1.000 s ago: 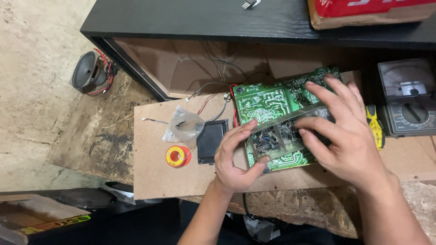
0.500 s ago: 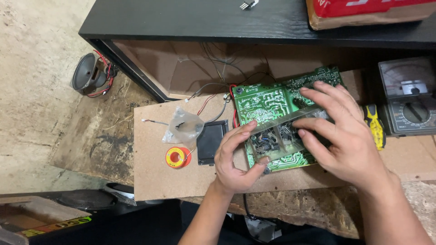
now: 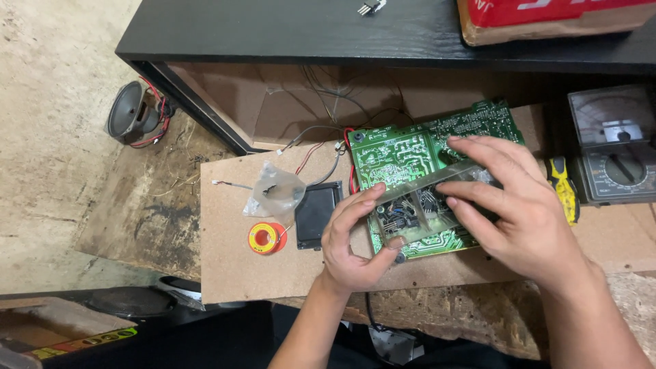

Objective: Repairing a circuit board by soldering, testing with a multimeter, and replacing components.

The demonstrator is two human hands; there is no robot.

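Note:
A clear plastic compartment box (image 3: 417, 208) holding small dark electronic parts is gripped between both hands, just above a green circuit board (image 3: 396, 154) that lies on a brown fibreboard panel (image 3: 232, 270). My left hand (image 3: 355, 239) pinches the box's left end with thumb and fingers. My right hand (image 3: 512, 208) covers its right side, fingers spread over the top. Red and grey wires run from the board's left edge toward the back.
A small clear plastic bag (image 3: 277, 191), a red-and-yellow solder spool (image 3: 265, 238) and a black square part (image 3: 316, 215) lie left of the board. An analog multimeter (image 3: 611, 147) and yellow-handled tool (image 3: 566, 191) sit at right. A loudspeaker (image 3: 133, 113) rests on the floor; a black shelf (image 3: 301, 31) spans the back.
Both hands have stayed on the clear box; my right fingers have shifted slightly over its top. Nothing else has moved.

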